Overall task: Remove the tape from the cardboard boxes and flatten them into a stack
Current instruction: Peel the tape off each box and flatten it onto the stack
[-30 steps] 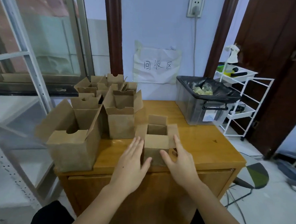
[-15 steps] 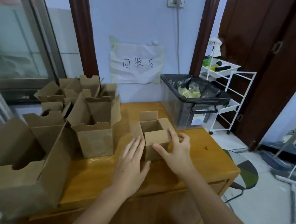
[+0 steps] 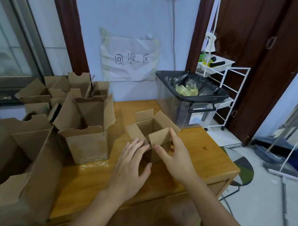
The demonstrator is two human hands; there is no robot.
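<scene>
Small open-topped cardboard box [image 3: 158, 139] cradled between left hand [image 3: 130, 167] and right hand [image 3: 177, 157], fingers straight, touching its sides, nothing gripped.

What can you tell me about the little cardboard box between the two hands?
The little box is plain brown corrugated cardboard, standing upright on the wooden table, nearer the bin than the bigger boxes. Its four top flaps are open, showing an empty inside. The left hand touches its left side with straight fingers; the right hand touches the front flap and right side.
</scene>
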